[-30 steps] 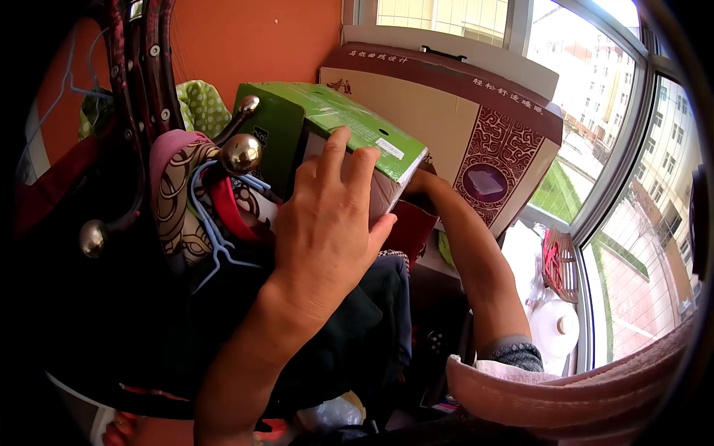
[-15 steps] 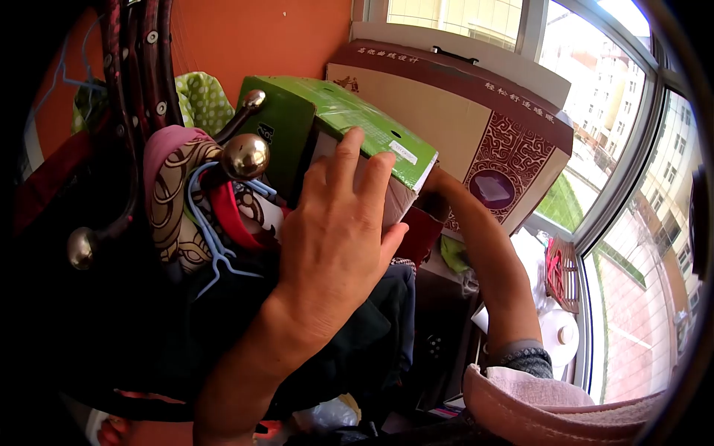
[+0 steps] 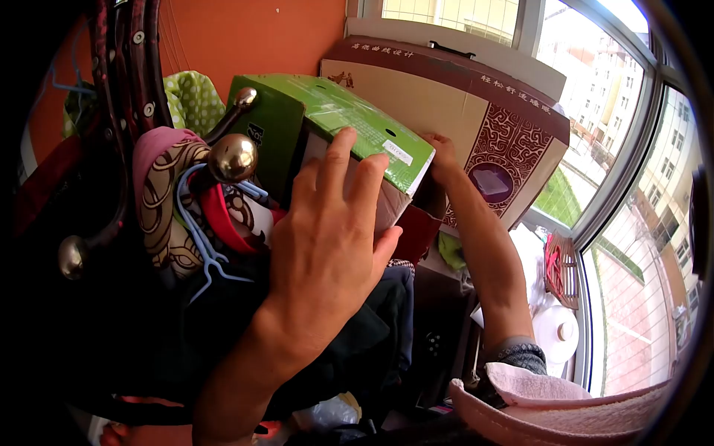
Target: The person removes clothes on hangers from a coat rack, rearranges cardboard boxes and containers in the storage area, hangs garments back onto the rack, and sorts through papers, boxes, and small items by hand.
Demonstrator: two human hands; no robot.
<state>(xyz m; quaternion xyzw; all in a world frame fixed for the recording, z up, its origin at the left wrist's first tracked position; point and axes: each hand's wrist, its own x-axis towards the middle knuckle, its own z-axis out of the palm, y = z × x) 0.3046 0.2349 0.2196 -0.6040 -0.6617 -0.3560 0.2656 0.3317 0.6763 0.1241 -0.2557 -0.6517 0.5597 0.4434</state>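
A green box (image 3: 357, 119) with a white label is tilted in the middle of the view. My left hand (image 3: 331, 215) lies against its near side, fingers spread, two fingertips on the green top edge. Beyond the box's right end is my right hand (image 3: 444, 157), partly hidden by the box, with its fingertips near the box's far corner. How its fingers are bent is hard to see. Behind both stands a large cream and maroon carton (image 3: 409, 85) with a black handle. A dark red box (image 3: 416, 236) shows under the green one.
To the left are a coat rack with metal knobs (image 3: 233, 158), patterned cloth (image 3: 160, 215) and a blue hanger (image 3: 207, 256). Dark clothes (image 3: 364, 320) hang below my left hand. On the right, a white round lid (image 3: 555, 332) and a wicker basket (image 3: 561, 269) are beside the window.
My right hand has come up from behind the green box's lower right end, so its back and some fingers now show. My left hand stays on the box.
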